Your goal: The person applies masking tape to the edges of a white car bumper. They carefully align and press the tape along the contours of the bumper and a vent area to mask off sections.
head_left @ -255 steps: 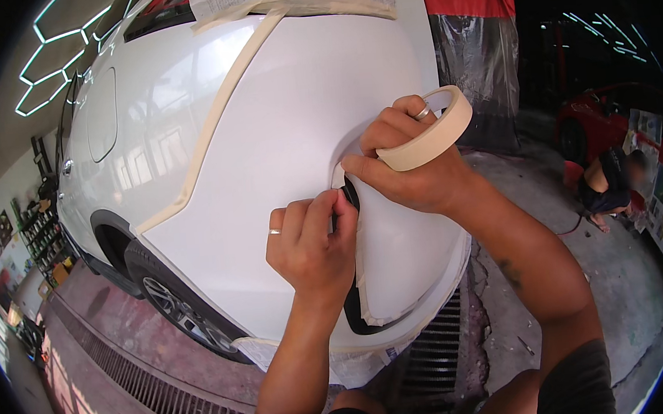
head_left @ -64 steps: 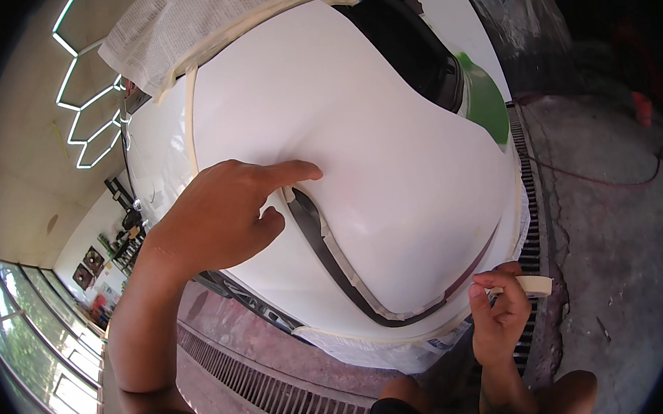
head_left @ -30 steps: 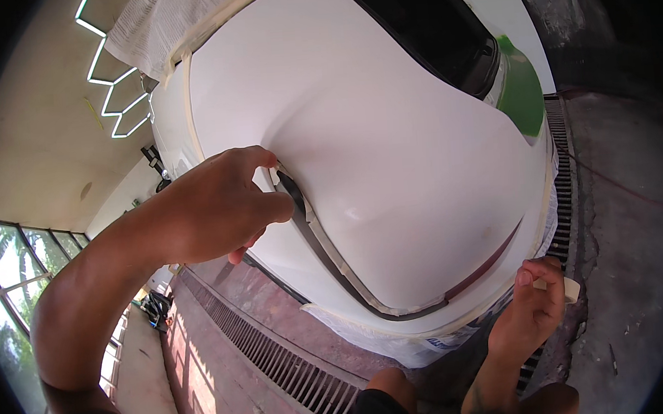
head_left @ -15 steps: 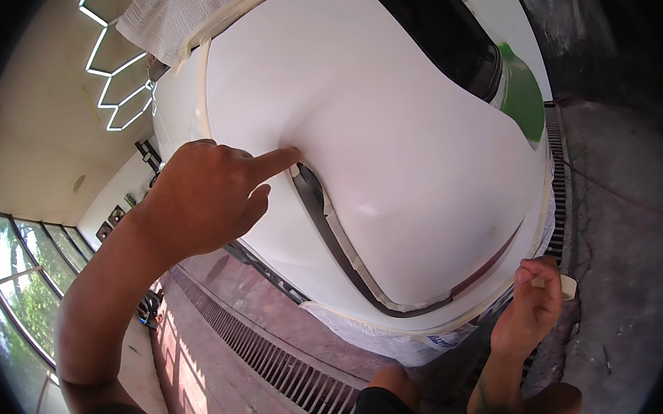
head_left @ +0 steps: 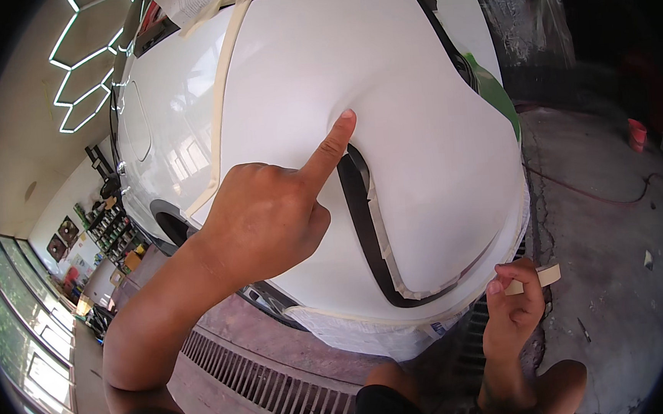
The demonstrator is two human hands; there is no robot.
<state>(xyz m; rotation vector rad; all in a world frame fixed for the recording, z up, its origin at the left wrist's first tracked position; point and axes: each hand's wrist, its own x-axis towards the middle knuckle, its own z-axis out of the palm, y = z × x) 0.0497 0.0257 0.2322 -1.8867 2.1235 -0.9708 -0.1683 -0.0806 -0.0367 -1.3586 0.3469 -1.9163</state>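
Head view. Item under inspection: white body panel, on the corner of a car, filling the centre of the view. Finish is smooth and matte, with a soft pale highlight; the adjoining car side is glossy and reflects bright window shapes. A curved black slot runs down the panel and bends right at its foot. A narrow tape edging, pale and uneven, follows the slot's right-hand edge. A beige tape line separates the matte area from the glossy side. A green patch shows at the panel's far right edge.

Markings: the paper cover at the top carries rows of fine print, too small to read. The masking sheet below the panel's lower edge bears a small dark blue print.

Left grip: bare hand, back uppermost, index finger extended and spread from the thumb. The fingertip lies at the panel surface, just above the slot's upper end; firmness of contact cannot be determined. Remaining fingers are largely hidden.

Right grip: fingers curled in, holding a beige tape roll near the panel's lower right edge, above the floor.
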